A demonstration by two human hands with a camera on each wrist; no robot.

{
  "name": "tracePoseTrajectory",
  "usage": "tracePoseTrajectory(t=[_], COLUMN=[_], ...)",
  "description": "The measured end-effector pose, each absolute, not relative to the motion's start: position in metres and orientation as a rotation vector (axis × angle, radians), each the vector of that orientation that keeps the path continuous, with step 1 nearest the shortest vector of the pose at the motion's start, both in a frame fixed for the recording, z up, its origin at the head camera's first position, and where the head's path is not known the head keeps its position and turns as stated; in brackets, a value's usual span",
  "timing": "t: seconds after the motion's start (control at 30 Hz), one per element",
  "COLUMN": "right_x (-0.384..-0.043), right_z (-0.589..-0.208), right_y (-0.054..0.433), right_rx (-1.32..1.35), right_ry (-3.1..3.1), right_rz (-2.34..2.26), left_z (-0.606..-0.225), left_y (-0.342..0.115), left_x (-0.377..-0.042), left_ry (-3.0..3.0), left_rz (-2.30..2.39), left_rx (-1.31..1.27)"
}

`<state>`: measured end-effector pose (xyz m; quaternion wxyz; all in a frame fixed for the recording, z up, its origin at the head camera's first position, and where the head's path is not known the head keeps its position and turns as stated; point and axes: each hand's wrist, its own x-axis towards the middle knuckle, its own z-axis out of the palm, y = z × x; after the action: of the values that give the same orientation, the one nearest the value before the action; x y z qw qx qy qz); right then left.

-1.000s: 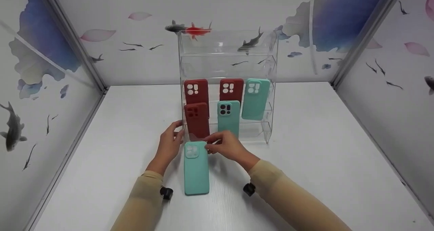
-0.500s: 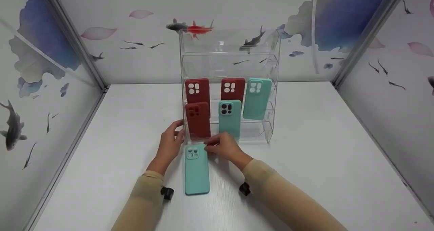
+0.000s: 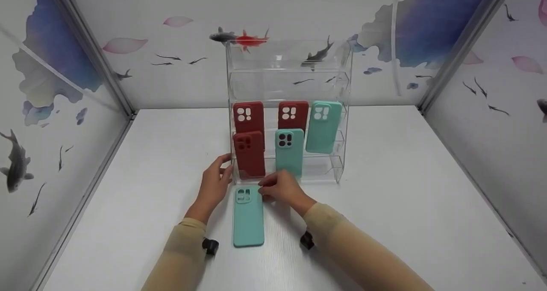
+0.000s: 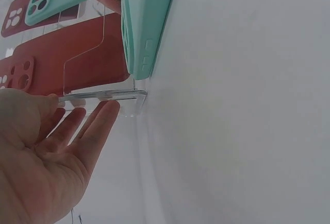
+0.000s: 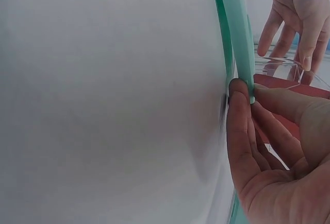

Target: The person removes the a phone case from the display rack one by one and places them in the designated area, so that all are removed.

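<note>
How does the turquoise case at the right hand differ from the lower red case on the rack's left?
Colour: the held case is turquoise; the lower red case is red.
Place: the held case is in front of the rack; the lower red case stands in it.
Contact: the right hand pinches the held case, not the lower red case.
Shared: both have camera cutouts.
</note>
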<state>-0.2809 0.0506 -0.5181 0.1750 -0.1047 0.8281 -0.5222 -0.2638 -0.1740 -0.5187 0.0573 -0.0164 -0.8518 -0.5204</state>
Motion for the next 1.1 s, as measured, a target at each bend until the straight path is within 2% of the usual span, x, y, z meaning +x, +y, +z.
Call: tracePoseTrajectory(t=[1.1], right_x=[-0.273], right_z=[-0.5181], right_y=[0.0473], right_rx=[-0.34], right_ry=[2.499], right_rz=[-1.407], left_z=[-0.5183], left_y=[-0.1727], left_x=[-0.2619], left_ry=[-2.566], left_rz=[-1.58], left_rx=[-0.056])
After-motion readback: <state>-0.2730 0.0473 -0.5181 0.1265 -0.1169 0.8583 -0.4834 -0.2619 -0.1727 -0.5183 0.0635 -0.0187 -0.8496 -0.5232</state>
